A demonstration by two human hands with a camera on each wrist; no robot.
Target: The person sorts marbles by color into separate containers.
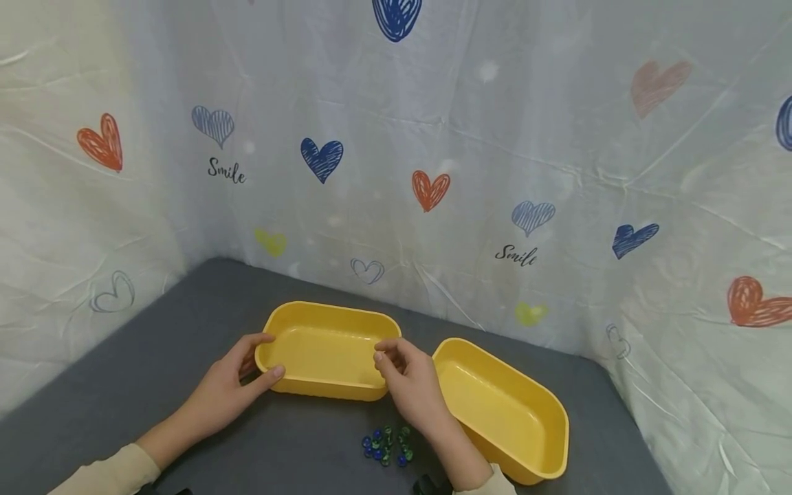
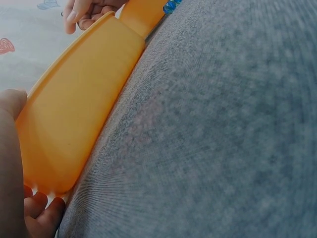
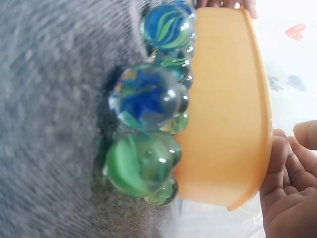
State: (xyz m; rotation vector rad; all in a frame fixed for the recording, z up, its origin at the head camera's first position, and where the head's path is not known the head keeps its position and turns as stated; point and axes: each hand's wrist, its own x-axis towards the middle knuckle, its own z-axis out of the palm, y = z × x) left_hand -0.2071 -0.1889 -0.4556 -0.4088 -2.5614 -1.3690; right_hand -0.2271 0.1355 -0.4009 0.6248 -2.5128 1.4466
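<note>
Two yellow plastic tubs stand on a grey surface. My left hand (image 1: 229, 392) grips the left end of the left tub (image 1: 328, 388), with the thumb on its rim and lower fingers against its outside wall. At that tub's right end is my right hand (image 1: 414, 385), fingers loosely bent over the rim and thumb apart from it in the right wrist view. Whether its fingertips touch the tub is hard to tell. Several glass marbles (image 1: 377, 443), blue and green, lie grouped in front of the tub, below the right hand.
The right tub (image 1: 544, 440) stands at an angle beside the right forearm, its visible inside bare. A grey cloth-covered surface (image 1: 204, 309) reaches back to a white curtain (image 1: 371, 240) printed with hearts. Dark objects (image 1: 427, 485) show at the bottom edge by the right wrist.
</note>
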